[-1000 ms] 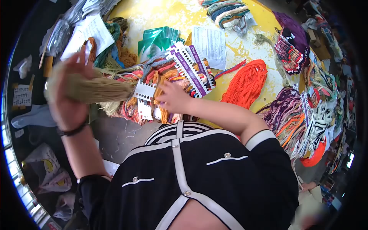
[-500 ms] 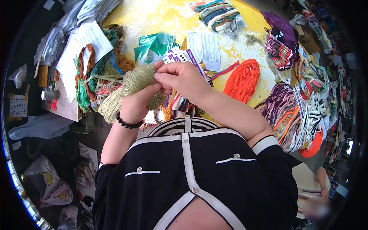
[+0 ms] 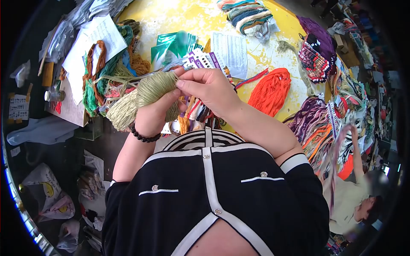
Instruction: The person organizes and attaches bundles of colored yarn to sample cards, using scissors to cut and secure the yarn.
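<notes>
A thick skein of olive-green thread (image 3: 156, 88) is draped over my left hand (image 3: 154, 114), its paler tail hanging down to the left. My left fingers are wrapped around it, partly covered by the strands. At the skein's right edge, my right hand (image 3: 210, 88) pinches thread between thumb and forefinger. What exactly lies between those fingertips is too small to make out well. Under and beside my hands are purple-and-white printed cards (image 3: 200, 59) and many-coloured threads (image 3: 200, 113).
Orange-red thread (image 3: 271, 91) lies right of my hands. Green foil packets (image 3: 166, 49) and a printed sheet (image 3: 230, 53) lie beyond. Skeins (image 3: 96, 81) hang at the left edge, and a large thread heap (image 3: 314, 121) covers the right, where another person (image 3: 348, 200) handles long strands.
Both my hands stay at the skein, with only a slight shift of the right fingers. At the right, the other person has come further into view, an arm raised with long strands.
</notes>
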Demonstrator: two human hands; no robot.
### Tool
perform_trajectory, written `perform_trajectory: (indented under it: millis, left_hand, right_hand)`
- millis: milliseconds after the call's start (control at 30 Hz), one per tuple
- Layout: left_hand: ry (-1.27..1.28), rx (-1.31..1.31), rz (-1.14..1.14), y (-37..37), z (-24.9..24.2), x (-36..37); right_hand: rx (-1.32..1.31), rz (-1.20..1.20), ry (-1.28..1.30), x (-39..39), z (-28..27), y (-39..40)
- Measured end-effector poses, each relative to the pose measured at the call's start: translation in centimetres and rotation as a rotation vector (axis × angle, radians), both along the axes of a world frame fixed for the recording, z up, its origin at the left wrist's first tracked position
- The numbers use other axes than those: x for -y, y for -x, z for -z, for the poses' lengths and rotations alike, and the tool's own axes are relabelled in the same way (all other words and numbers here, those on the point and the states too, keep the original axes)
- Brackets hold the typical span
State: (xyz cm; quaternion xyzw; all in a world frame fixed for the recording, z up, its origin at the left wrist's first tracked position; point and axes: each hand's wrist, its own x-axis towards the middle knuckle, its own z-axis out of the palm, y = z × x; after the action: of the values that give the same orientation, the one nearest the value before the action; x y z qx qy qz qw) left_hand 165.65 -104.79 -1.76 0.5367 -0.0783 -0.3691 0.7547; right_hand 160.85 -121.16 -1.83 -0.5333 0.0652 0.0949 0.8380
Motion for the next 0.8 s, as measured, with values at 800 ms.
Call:
perform_trajectory:
  millis: [800]
  left_hand:
    - [0.437, -0.074, -0.084, -1.5, 2.7, -0.5]
  right_hand:
    - [0.190, 0.206, -0.230, 4.6, -0.4, 0.2]
